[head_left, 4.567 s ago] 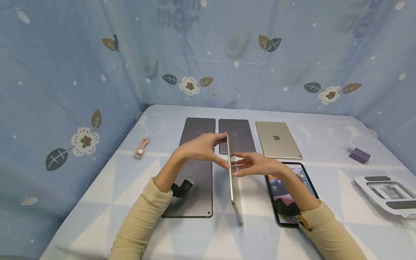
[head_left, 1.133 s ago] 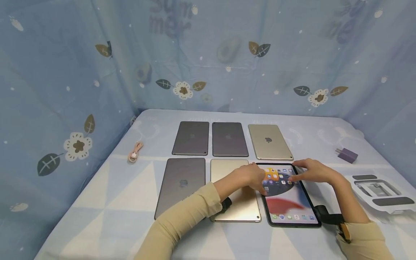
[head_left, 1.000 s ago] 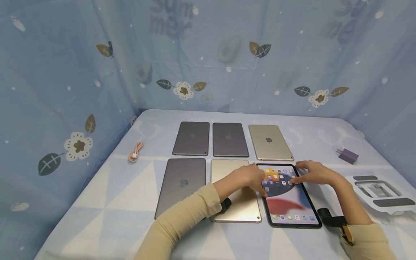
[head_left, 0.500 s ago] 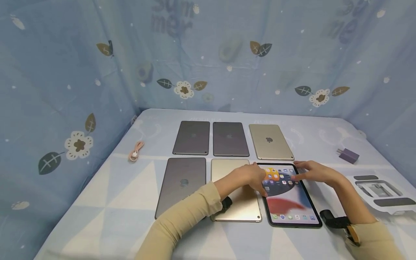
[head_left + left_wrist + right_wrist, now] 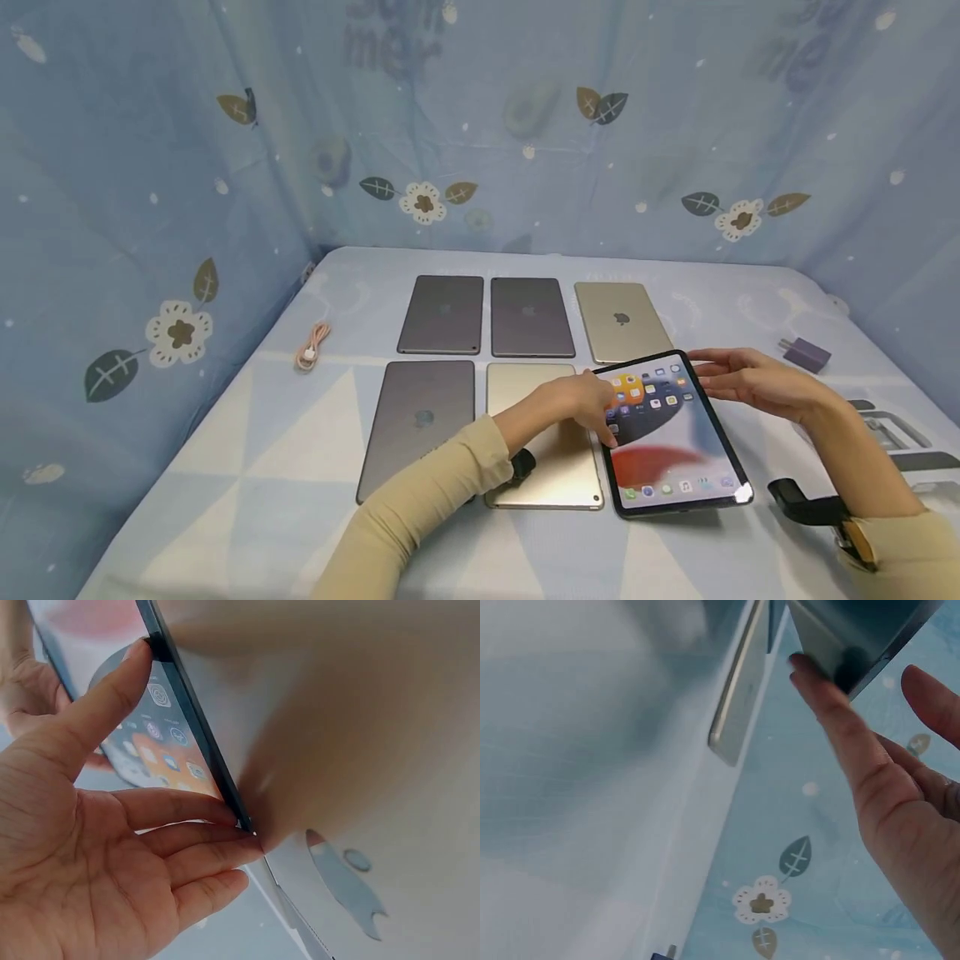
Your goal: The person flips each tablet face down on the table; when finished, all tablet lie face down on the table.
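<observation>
A dark-edged tablet (image 5: 667,458) with a lit home screen is tilted, its right side raised and its left edge low beside a face-down gold tablet (image 5: 558,475). My left hand (image 5: 577,404) reaches across the gold tablet to the lit tablet's left edge. In the left wrist view its thumb and fairly straight fingers (image 5: 184,855) touch that edge, spread apart along it. My right hand (image 5: 761,383) is at the raised upper right edge, fingers extended. In the right wrist view its fingertips (image 5: 806,671) meet the tablet's underside (image 5: 870,634) and the thumb stands apart.
A grey tablet (image 5: 420,417) lies face down at front left. Behind stand in a row two dark tablets (image 5: 442,312) and another gold tablet (image 5: 622,321). A pink cable (image 5: 311,346) is at left. At right are a purple charger (image 5: 806,354) and a white stand (image 5: 900,429).
The lit tablet's right side has risen from flat on the table. My right fingers have moved from above the screen to its underside. Earlier, both hands held a tablet upright in the middle.
</observation>
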A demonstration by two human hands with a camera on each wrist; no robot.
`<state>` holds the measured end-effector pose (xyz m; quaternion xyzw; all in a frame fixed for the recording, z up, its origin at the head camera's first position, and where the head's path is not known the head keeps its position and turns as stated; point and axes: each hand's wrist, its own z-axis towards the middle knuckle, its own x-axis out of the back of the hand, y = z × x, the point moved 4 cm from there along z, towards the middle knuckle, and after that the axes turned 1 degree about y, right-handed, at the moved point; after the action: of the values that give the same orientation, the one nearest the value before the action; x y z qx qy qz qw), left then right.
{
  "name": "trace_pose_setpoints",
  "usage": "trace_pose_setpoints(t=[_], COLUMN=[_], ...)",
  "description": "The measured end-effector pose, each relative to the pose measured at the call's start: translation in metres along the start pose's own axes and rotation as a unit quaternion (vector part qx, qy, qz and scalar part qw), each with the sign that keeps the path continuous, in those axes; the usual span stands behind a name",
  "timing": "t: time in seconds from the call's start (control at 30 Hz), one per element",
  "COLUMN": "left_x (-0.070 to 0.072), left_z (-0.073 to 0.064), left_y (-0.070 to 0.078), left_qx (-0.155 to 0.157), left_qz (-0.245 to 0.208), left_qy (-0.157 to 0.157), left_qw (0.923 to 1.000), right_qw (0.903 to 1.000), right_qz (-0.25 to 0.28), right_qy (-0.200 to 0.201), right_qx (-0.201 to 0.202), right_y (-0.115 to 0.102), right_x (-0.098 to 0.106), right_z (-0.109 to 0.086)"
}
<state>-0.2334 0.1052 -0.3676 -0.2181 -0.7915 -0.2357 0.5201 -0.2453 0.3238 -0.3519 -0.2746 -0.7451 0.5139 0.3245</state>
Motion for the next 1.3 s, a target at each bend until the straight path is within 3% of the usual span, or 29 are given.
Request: trace_pose_setpoints(t=[0.1,0.37,0.57,0.8,0.97,1.3], left_x=[0.0,0.0,0.003,0.006,0.007,0.014], left_z=[0.003,0.015,0.022,0.024,0.021,0.02], left_y=[0.0,0.012,0.025,0.031,0.03,0.042], left_qx=[0.004,-0.011,-0.015,-0.044,-0.054,-0.082], left_qz=[-0.022,-0.041,-0.071,-0.067,-0.104,-0.146], left_qy=[0.007,0.02,0.028,0.041,0.049,0.082], left_qw=[0.9997,0.9989,0.997,0.996,0.9919,0.9825], right_qw=[0.9995,0.9987,0.9954,0.9913,0.9913,0.9935], right_qz=[0.015,-0.007,0.028,0.064,0.059,-0.011], right_qy=[-0.016,0.01,-0.005,-0.023,0.001,0.052], right_qx=[0.024,0.05,0.091,0.113,0.118,0.101], right_y=[-0.006,-0.013,-0.022,-0.026,-0.027,-0.034], right_x=[0.002,0.01,0.014,0.01,0.005,0.004], right_z=[-0.001,-0.014,-0.024,-0.023,-0.02,-0.021])
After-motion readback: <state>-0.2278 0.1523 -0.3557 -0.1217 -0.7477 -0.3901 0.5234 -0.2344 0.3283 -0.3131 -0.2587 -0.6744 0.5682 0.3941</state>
